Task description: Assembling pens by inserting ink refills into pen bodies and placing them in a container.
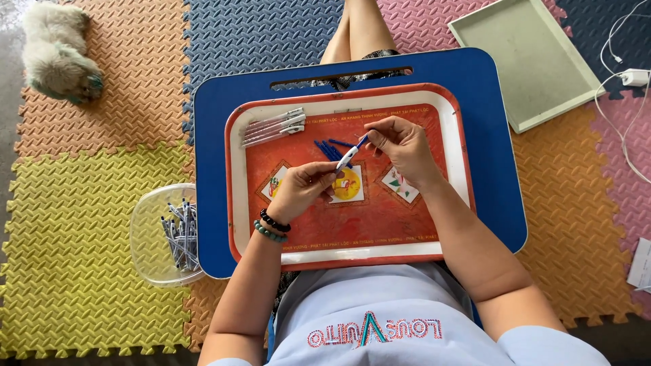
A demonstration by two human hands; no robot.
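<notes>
Pen (350, 155) held over red tray (237, 176).
Left hand (302, 190) pinches the barrel's near end; right hand (400, 146) pinches the blue far tip. Long axis runs near-left to far-right.

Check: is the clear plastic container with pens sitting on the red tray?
No, the clear container sits on the foam mat left of the blue lap desk, off the red tray.

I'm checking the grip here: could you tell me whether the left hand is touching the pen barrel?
Touching. The head view shows the left hand with fingertips pinching the pen barrel.
</notes>
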